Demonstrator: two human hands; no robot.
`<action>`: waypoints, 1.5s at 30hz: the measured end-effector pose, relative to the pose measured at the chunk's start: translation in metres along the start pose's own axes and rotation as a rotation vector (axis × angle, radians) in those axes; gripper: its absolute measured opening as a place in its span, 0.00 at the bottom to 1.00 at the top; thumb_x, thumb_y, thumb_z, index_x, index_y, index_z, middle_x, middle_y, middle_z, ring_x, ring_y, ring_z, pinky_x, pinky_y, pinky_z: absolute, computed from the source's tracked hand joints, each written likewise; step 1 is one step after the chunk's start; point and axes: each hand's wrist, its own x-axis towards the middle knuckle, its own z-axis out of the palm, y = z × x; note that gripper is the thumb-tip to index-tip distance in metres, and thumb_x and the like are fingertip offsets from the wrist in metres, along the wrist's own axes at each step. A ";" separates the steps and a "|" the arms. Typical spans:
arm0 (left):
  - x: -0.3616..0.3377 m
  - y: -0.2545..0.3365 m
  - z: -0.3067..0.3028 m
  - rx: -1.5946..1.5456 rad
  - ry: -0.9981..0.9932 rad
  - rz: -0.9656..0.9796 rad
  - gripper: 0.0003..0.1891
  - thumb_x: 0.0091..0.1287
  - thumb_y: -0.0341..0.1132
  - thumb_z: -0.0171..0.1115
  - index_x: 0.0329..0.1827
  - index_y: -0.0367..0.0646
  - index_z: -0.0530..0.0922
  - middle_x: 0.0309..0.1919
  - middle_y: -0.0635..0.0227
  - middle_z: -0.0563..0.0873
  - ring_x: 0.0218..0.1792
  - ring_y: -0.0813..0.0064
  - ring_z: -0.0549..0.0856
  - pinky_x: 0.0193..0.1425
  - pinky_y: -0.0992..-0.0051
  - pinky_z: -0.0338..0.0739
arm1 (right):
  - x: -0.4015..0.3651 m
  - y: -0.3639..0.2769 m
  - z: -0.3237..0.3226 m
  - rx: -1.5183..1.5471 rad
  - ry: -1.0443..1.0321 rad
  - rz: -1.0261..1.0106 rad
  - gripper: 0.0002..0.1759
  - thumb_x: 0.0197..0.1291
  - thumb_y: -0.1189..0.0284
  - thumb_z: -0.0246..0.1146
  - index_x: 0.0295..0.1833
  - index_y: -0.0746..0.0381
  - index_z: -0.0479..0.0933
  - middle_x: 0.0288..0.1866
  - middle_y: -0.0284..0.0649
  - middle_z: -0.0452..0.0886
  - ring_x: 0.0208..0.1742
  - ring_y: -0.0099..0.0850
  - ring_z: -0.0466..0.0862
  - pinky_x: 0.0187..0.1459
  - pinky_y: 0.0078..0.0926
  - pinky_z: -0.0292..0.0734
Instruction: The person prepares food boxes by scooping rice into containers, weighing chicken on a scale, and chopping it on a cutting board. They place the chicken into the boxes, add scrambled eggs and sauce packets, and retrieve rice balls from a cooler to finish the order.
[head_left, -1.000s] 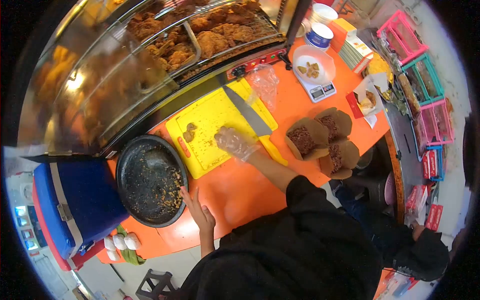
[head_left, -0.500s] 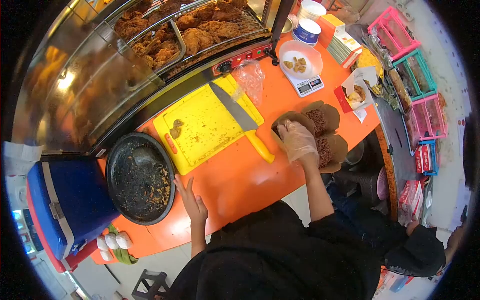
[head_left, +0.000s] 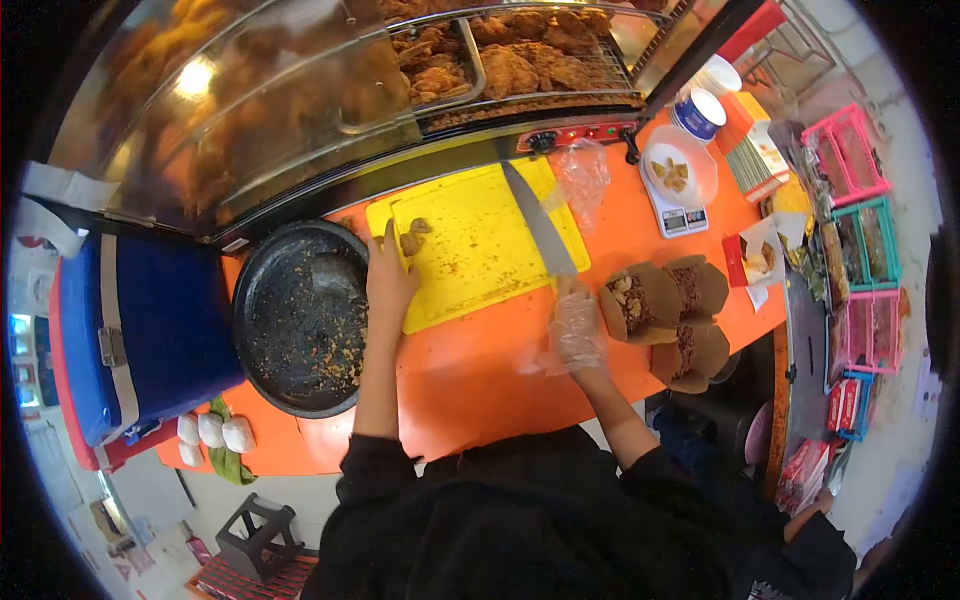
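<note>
My right hand point(head_left: 577, 325), in a clear plastic glove, is closed around the handle of a large knife point(head_left: 540, 228) whose blade lies across the yellow cutting board point(head_left: 480, 245). My bare left hand point(head_left: 389, 278) rests on the board's left edge, fingertips beside small fried pieces point(head_left: 411, 238). A round black pan point(head_left: 300, 315) with crumbs sits just left of that hand. Three brown paper boxes point(head_left: 665, 310) with dark filling stand right of the knife hand.
A glass warmer point(head_left: 400, 70) holding fried chicken runs along the back. A blue cooler point(head_left: 140, 320) stands at left. A scale with a bowl of pieces point(head_left: 678, 185), a plastic bag point(head_left: 582, 170), tubs and coloured baskets point(head_left: 860, 200) lie at right on the orange counter point(head_left: 480, 380).
My right hand left the paper boxes and took hold of the knife handle. My left hand moved from beside the pan up onto the cutting board's left edge. The view shifted.
</note>
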 end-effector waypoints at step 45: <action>-0.164 -0.013 -0.063 -0.218 0.378 -0.131 0.13 0.61 0.22 0.53 0.48 0.37 0.75 0.52 0.56 0.70 0.54 0.58 0.74 0.58 0.64 0.69 | 0.117 -0.051 0.020 0.286 -0.199 -0.024 0.11 0.56 0.67 0.57 0.43 0.61 0.76 0.38 0.47 0.80 0.44 0.45 0.78 0.53 0.41 0.72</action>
